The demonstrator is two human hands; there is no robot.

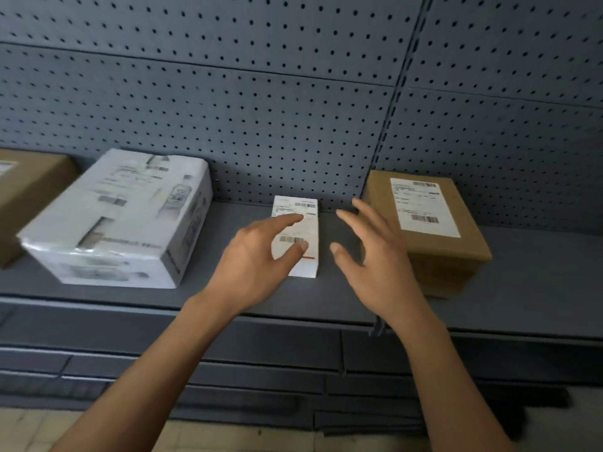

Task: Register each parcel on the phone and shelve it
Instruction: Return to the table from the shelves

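A small white parcel [306, 223] with a barcode label lies flat on the grey shelf [293, 301], its far end near the pegboard. My left hand [257, 256] hovers over its near left part, fingers apart, holding nothing; whether the fingertips touch the label I cannot tell. My right hand [372, 256] is spread open just right of the parcel, apart from it. No phone is in view.
A large white wrapped box [124, 220] sits at the left, with a brown box [26, 194] beyond it at the frame edge. A brown cardboard box [427, 230] with a label stands right of my right hand. A grey pegboard [293, 109] backs the shelf.
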